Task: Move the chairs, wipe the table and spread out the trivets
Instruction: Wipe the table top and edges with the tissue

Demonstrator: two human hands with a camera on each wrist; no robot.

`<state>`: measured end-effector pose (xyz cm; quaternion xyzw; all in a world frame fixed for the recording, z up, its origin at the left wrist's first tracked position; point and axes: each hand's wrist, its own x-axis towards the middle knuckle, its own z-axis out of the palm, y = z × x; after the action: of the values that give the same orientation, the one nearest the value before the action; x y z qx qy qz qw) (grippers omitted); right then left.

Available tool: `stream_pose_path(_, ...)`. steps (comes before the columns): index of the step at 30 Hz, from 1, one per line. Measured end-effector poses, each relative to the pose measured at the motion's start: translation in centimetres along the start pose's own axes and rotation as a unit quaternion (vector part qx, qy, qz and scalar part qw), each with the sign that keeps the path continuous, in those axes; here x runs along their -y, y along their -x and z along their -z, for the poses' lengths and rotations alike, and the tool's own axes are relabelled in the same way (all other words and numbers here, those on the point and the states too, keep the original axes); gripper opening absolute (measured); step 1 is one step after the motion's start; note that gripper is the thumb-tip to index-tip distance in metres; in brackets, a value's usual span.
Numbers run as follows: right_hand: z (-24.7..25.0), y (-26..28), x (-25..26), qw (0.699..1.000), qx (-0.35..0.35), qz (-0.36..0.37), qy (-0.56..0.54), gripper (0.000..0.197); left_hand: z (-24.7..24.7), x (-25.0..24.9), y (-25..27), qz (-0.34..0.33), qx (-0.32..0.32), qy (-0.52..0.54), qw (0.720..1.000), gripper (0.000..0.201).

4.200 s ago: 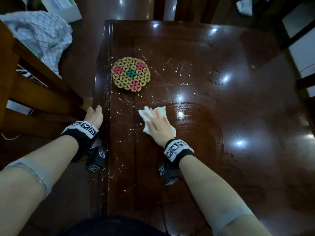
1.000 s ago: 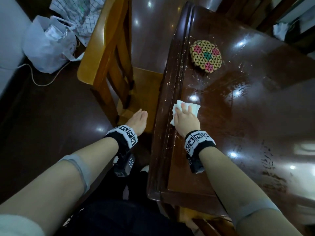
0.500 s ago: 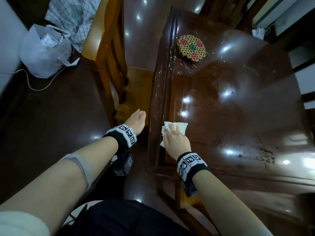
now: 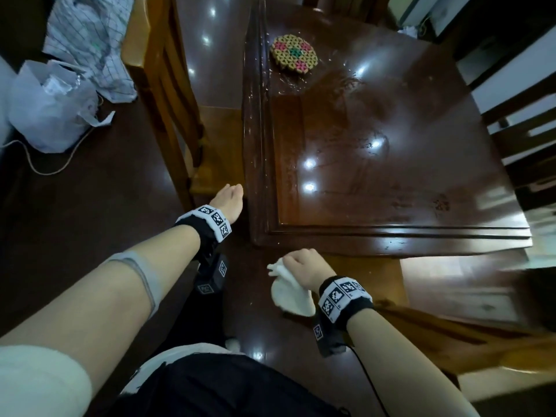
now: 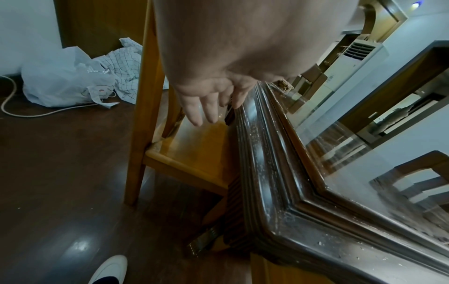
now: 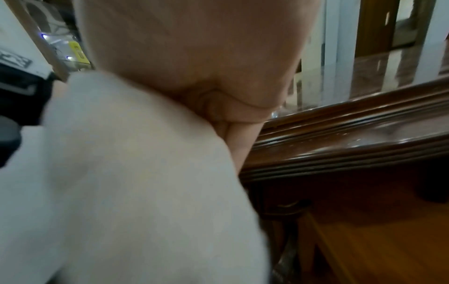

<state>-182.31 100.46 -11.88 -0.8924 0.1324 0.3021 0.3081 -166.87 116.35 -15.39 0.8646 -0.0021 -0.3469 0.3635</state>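
The table (image 4: 391, 164) is dark wood, very shiny, with lights bouncing off it and white specks along its edge. The chair (image 4: 168, 94) is lighter, yellow wood, smooth and a bit shiny. The round trivet (image 4: 294, 54) looks like small wooden pieces, matt. The wipe (image 4: 290, 291) looks soft, like cloth or paper. The bag (image 4: 51, 109) is thin crinkly plastic. The floor (image 4: 75, 221) is dark and glossy.

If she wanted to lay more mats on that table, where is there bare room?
Most of the table is bare: the whole stretch from the woven trivet in the far left corner down to the near edge. It looks wet-streaked, with white crumbs around the trivet. Chairs crowd its sides.
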Motion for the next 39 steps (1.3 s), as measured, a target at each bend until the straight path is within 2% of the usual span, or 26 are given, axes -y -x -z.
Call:
stream_pose_path(4, 1.0, 0.8, -2.0, 0.982, -0.18, -0.006, -0.056, 0.042, 0.4, 0.0, 0.0, 0.008, -0.01, -0.005, 1.0, 0.057)
stream_pose_path(7, 2.7, 0.4, -3.5, 0.933, -0.338, -0.063, -0.103, 0.041, 0.7, -0.3, -0.8, 0.012, -0.011, 0.005, 1.0, 0.057)
stream_pose_path(9, 4.5, -0.3, -4.0, 0.901, -0.403, -0.1, -0.124, 0.038, 1.1, -0.7, -1.7, 0.008, -0.012, -0.001, 1.0, 0.057)
stream_pose_path(11, 6.0, -0.8, -4.6, 0.882, -0.434, -0.123, -0.136, 0.037, 1.2, -1.0, -2.2, 0.005, -0.009, -0.009, 1.0, 0.056)
stream_pose_path(12, 6.8, -1.7, -5.1, 0.88, -0.436, -0.129, -0.139, 0.038, 1.4, -1.3, -2.8, 0.005, -0.004, -0.01, 1.0, 0.056)
stream_pose_path(13, 7.5, -2.8, -5.8, 0.89, -0.417, -0.126, -0.131, 0.039, 1.5, -1.6, -3.5, 0.009, 0.0, -0.01, 1.0, 0.056)
stream_pose_path(16, 8.2, -7.0, -7.9, 0.957, -0.259, -0.127, 0.023, 0.042, 1.9, -2.5, -5.6, 0.019, 0.011, -0.005, 1.0, 0.056)
stream_pose_path(18, 7.9, -9.2, -8.2, 0.96, -0.187, -0.182, 0.102, 0.046, 2.1, -3.0, -6.7, 0.019, 0.018, 0.001, 1.0, 0.056)
stream_pose_path(20, 7.6, -10.5, -7.5, 0.957, -0.173, -0.193, 0.131, 0.05, 2.3, -3.4, -7.6, 0.023, 0.024, 0.003, 0.999, 0.057)
stream_pose_path(23, 6.3, -11.5, -5.9, 0.964, -0.181, -0.071, 0.179, 0.056, 2.8, -3.7, -8.5, 0.037, 0.028, -0.004, 0.999, 0.057)
stream_pose_path(25, 5.0, -11.5, -4.6, 0.968, -0.212, 0.016, 0.135, 0.054, 3.0, -3.6, -9.0, 0.043, 0.03, 0.0, 0.999, 0.058)
stream_pose_path(28, 2.8, -10.8, -3.4, 0.965, -0.226, 0.106, 0.084, 0.049, 3.0, -3.3, -9.1, 0.047, 0.02, 0.002, 0.999, 0.059)
stream_pose_path(31, 0.9, -9.4, -1.6, 0.959, -0.202, 0.197, 0.013, 0.039, 2.5, -2.7, -8.7, 0.048, 0.01, -0.013, 0.999, 0.057)
stream_pose_path(33, 0.0, -8.1, 0.4, 0.956, -0.144, 0.246, -0.063, 0.032, 2.1, -2.6, -7.9, 0.058, 0.013, -0.03, 0.998, 0.056)
stream_pose_path(35, -0.5, -6.8, 1.5, 0.954, -0.072, 0.242, -0.161, 0.03, 1.8, -2.3, -7.3, 0.071, 0.021, -0.039, 0.997, 0.057)
stream_pose_path(36, -0.6, -6.3, 1.6, 0.948, -0.072, 0.223, -0.215, 0.028, 1.7, -2.2, -7.0, 0.077, 0.023, -0.041, 0.996, 0.057)
stream_pose_path(39, 0.0, -4.9, 0.7, 0.912, -0.176, 0.124, -0.349, 0.02, 1.4, -2.0, -6.4, 0.089, 0.02, -0.042, 0.995, 0.059)
